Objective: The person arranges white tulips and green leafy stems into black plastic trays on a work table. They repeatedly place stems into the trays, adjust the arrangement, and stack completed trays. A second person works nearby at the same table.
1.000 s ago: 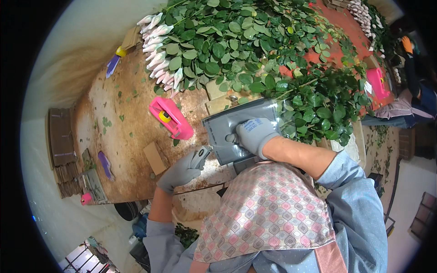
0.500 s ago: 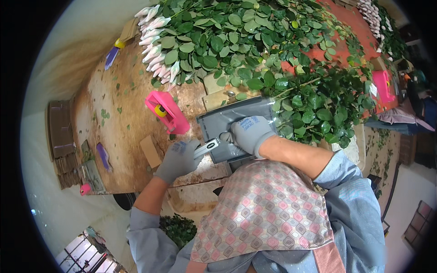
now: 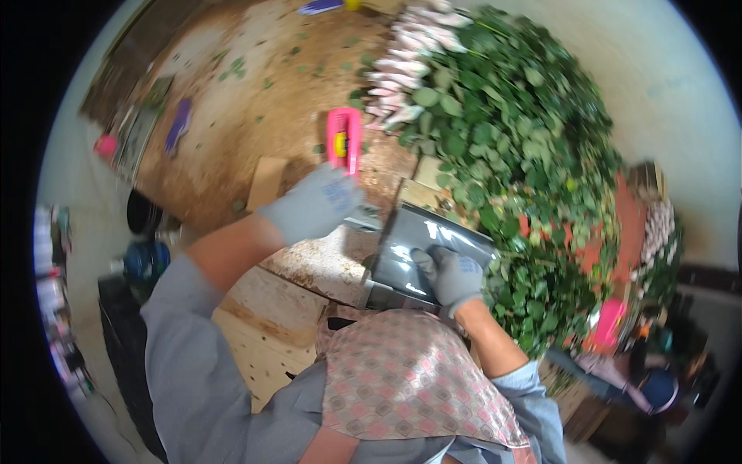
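My left hand (image 3: 318, 205), in a grey glove, is closed around a silver hand tool (image 3: 362, 220), blurred by motion and partly hidden, so its kind does not show. The tool's end is beside the left edge of a shiny dark grey plastic sheet (image 3: 417, 232), which lies in front of me. On the sheet's right part rests my gloved right hand (image 3: 457, 277), thumb and forefinger stretched out and apart. Its other fingers are partly hidden. Just beyond my left hand stands a pink holder (image 3: 344, 131) with a yellow piece inside.
Pink-tipped wrapped blooms (image 3: 402, 73) and leafy green stems (image 3: 502, 108) are heaped beyond the sheet, on to the right. Flat brown cardboard (image 3: 265, 182) lies left on the worn wooden table (image 3: 224, 155). A purple strip (image 3: 178, 126) is farther left. A second pink holder (image 3: 609, 323) stands right.
The whole view has turned. My left hand has drawn the silver tool off the sheet, to the left. My right hand has shifted toward the sheet's near right part, away from the tool.
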{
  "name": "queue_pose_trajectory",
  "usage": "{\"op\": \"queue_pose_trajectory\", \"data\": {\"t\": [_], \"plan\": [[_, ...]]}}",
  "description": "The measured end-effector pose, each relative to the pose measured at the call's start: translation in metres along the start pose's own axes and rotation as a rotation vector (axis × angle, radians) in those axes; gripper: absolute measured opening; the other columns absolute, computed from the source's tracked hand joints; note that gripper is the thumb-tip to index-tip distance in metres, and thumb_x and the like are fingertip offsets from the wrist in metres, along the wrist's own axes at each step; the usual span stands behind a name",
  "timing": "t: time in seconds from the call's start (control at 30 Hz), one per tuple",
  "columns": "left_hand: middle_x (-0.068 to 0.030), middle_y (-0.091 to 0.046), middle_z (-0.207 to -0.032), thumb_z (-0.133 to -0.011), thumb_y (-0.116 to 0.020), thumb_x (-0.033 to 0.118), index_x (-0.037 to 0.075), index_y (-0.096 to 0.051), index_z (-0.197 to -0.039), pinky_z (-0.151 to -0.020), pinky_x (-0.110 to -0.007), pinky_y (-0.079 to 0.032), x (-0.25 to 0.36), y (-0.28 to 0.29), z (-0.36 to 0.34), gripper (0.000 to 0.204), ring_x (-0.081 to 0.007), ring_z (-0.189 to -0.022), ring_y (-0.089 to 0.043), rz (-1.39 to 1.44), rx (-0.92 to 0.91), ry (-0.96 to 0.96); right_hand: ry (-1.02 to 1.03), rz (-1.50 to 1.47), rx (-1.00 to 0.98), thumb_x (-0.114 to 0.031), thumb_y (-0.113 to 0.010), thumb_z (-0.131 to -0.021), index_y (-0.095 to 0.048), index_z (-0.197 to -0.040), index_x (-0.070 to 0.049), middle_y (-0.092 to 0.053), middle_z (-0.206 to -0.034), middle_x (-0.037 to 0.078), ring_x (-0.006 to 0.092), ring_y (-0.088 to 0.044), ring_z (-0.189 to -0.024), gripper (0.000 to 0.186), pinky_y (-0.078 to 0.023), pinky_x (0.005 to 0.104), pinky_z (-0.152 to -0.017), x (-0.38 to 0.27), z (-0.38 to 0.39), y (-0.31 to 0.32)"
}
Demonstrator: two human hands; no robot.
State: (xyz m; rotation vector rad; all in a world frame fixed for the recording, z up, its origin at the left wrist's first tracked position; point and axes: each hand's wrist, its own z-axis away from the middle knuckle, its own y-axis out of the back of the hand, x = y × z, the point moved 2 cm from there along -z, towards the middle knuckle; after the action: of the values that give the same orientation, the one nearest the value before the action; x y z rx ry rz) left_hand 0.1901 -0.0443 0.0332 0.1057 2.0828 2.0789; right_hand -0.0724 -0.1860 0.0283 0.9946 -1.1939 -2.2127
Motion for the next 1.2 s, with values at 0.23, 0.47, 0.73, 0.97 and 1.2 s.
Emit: {"op": "queue_pose_trajectory", "data": {"t": [0.23, 0.47, 0.73, 0.97, 1.2], "plan": [[-0.0036, -0.064, -0.092, -0.093, -0.057, 0.02, 0.012, -0.068, -0.1, -0.09, -0.043, -0.043, -0.002, -0.032, -0.054, 0.015, -0.0226, -0.097, -0.059, -0.287, -0.09, -0.072, -0.018, -0.003, 0.03, -0.071, -0.049, -0.096, -0.073, -0.092, -0.008, -0.071, -0.088, 0.021, 0.0442, -0.068, -0.085, 0.068, -0.052, 0.05, -0.075, 0.002, -0.001, -0.005], [-0.0031, -0.065, -0.097, -0.094, -0.056, 0.024, 0.012, -0.068, -0.101, -0.088, -0.043, -0.043, -0.001, -0.063, -0.058, 0.018, -0.0217, -0.096, -0.059, -0.256, -0.118, -0.083, -0.029, -0.078, 0.065, -0.064, -0.062, -0.094, -0.068, -0.084, -0.004, -0.06, -0.072, 0.022, 0.0413, -0.056, -0.066, 0.062, -0.048, 0.0434, -0.064, 0.002, -0.002, -0.007], [-0.0029, -0.065, -0.095, -0.091, -0.059, 0.023, 0.014, -0.071, -0.093, -0.083, -0.037, -0.043, -0.005, -0.072, -0.073, 0.015, -0.0214, -0.095, -0.059, -0.128, 0.01, -0.13, -0.005, -0.098, 0.074, -0.065, -0.061, -0.094, -0.066, -0.082, -0.003, -0.06, -0.073, 0.021, 0.0406, -0.055, -0.067, 0.063, -0.047, 0.0432, -0.064, 0.007, -0.004, -0.01], [-0.0043, -0.067, -0.094, -0.087, -0.063, 0.021, 0.013, -0.071, -0.091, -0.081, -0.038, -0.047, -0.008, -0.078, -0.083, 0.012, -0.0225, -0.096, -0.063, 0.083, -0.188, -0.038, -0.008, -0.043, 0.024, -0.071, -0.051, -0.095, -0.068, -0.079, -0.006, -0.066, -0.079, 0.022, 0.0446, -0.065, -0.077, 0.07, -0.05, 0.0497, -0.067, 0.002, -0.006, -0.003], [-0.0048, -0.064, -0.093, -0.094, -0.056, 0.021, 0.009, -0.066, -0.1, -0.097, -0.049, -0.045, 0.012, -0.046, -0.052, 0.017, -0.0258, -0.097, -0.062, -0.445, 0.074, 0.011, -0.001, -0.065, 0.034, -0.063, -0.06, -0.096, -0.065, -0.081, -0.003, -0.058, -0.073, 0.021, 0.0435, -0.057, -0.068, 0.062, -0.047, 0.0437, -0.063, 0.012, -0.005, -0.013]]}}
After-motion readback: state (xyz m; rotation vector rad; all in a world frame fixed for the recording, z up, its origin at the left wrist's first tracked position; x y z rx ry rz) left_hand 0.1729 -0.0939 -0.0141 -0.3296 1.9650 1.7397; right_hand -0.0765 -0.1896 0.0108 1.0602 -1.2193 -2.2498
